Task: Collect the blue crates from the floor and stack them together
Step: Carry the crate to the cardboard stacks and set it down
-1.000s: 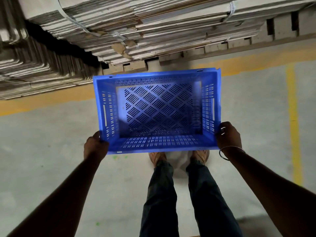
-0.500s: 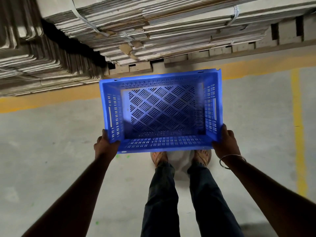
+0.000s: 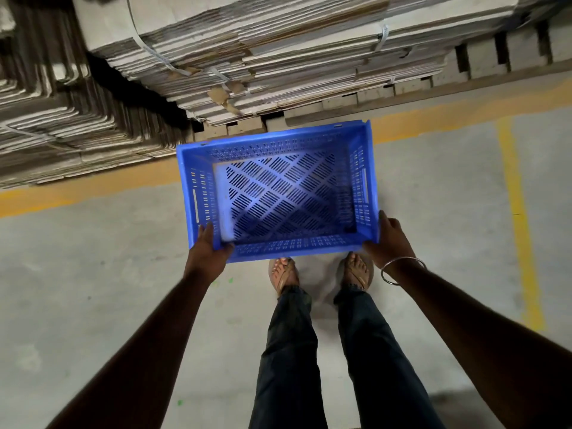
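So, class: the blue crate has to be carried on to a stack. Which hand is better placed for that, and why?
Neither alone. The left hand and right hand each grip a near corner of the blue crate, so both should carry it; no stack is in view.

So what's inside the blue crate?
Nothing. The blue crate is empty: only its slotted bottom shows. The left hand and right hand grip its near corners. The floor directly under it is mostly covered.
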{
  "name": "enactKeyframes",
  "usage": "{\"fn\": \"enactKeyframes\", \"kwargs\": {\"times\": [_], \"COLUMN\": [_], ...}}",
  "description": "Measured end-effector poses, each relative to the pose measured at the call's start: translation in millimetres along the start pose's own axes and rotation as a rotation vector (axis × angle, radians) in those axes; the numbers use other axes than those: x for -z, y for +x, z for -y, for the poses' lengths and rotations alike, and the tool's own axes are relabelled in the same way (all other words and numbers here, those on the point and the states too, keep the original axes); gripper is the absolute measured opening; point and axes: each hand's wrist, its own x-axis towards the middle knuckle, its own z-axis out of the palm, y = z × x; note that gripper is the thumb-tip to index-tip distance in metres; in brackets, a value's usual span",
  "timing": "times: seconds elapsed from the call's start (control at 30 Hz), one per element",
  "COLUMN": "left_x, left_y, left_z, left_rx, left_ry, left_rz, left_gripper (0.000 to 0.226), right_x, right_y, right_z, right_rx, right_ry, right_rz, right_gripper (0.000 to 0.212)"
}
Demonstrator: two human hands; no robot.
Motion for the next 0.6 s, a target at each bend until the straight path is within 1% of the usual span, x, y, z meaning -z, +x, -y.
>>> {"fn": "enactKeyframes", "kwargs": {"times": [0.03, 0.1, 0.17, 0.27, 0.33, 0.4, 0.6], "left_x": [0, 4, 11, 25, 36, 45, 77], "left_y": [-9, -26, -50, -88, -119, -145, -208], "left_z": [-10, -30, -52, -87, -110, -128, -156], "left_rx": [-0.04, -0.121, -0.196, -0.26, -0.301, -0.341, -0.423], "left_ry": [0.012, 0.02, 0.008, 0.002, -0.037, -0.074, 0.006], "left_rz": [-0.006, 0.002, 0.062, 0.147, 0.164, 0.173, 0.186], "left_gripper": [0.078, 0.076, 0.076, 0.072, 0.068, 0.066, 0.063], "right_x": [4, 18, 38, 74, 99, 123, 170], "right_y": [-8, -24, -48, -85, -111, -136, -204], "right_z": [1, 6, 14, 23, 25, 27, 39], "right_rx": [0.021, 0.072, 0.107, 0.103, 0.099, 0.09, 0.145], "right_ry": [-0.001, -0.013, -0.023, -0.071, -0.107, -0.116, -0.134], "right_rz": [0.003, 0.003, 0.003, -0.012, -0.007, -0.006, -0.041], "right_gripper": [0.067, 0.06, 0.063, 0.072, 0.077, 0.077, 0.075]}}
